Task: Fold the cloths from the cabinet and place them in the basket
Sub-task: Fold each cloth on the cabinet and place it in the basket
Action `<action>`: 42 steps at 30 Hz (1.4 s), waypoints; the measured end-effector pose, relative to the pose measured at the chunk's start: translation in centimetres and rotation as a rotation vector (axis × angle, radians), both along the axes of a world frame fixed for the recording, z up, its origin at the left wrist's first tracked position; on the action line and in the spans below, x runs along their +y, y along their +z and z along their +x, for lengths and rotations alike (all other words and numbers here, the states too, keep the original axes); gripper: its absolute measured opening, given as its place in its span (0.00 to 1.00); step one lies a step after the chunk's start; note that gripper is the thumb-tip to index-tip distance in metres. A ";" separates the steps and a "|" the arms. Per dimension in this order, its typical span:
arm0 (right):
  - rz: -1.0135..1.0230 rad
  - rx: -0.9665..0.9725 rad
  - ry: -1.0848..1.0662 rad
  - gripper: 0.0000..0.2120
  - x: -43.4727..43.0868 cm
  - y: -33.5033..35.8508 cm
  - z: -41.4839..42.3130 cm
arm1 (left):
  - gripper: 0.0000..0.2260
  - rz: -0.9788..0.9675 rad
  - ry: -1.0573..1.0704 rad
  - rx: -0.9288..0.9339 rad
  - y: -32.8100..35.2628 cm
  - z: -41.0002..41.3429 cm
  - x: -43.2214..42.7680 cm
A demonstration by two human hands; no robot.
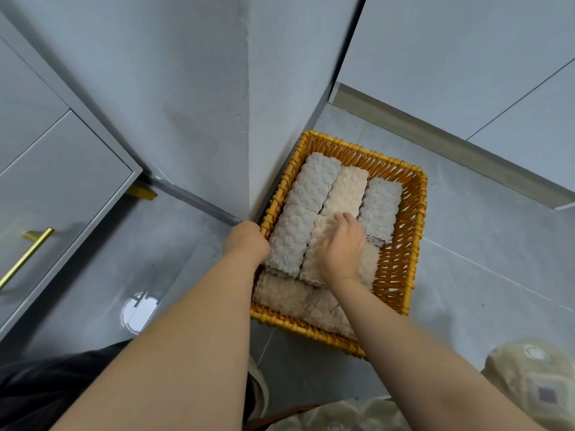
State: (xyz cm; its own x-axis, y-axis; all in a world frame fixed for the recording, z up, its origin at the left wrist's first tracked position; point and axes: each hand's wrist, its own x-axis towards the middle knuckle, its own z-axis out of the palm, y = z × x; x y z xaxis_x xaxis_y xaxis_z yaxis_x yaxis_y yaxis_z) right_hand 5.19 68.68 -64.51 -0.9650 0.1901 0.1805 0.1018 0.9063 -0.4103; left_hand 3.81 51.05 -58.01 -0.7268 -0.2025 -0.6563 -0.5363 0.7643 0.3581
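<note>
Basket: a yellow wicker basket (401, 253) sits on the floor tiles, packed with folded grey and beige cloths (298, 219).
Right hand: the right hand (342, 247) lies flat with loose fingers, pressing the top beige cloth (312, 256).
Left hand: the left hand (247, 241) seems to curl over the basket's rim.
Progress: likely near the end; any cloths left in the cabinet are out of view.

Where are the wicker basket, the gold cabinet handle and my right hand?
basket (401, 253): head view, on its right wicker wall.
cabinet handle (26, 257): head view, middle of the gold bar.
right hand (342, 247): head view, on the back of the hand.
</note>
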 end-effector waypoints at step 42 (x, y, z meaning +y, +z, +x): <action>-0.123 0.348 0.810 0.17 -11.5 19.8 0.3 | 0.14 -0.166 -0.209 0.463 19.8 1.7 -10.9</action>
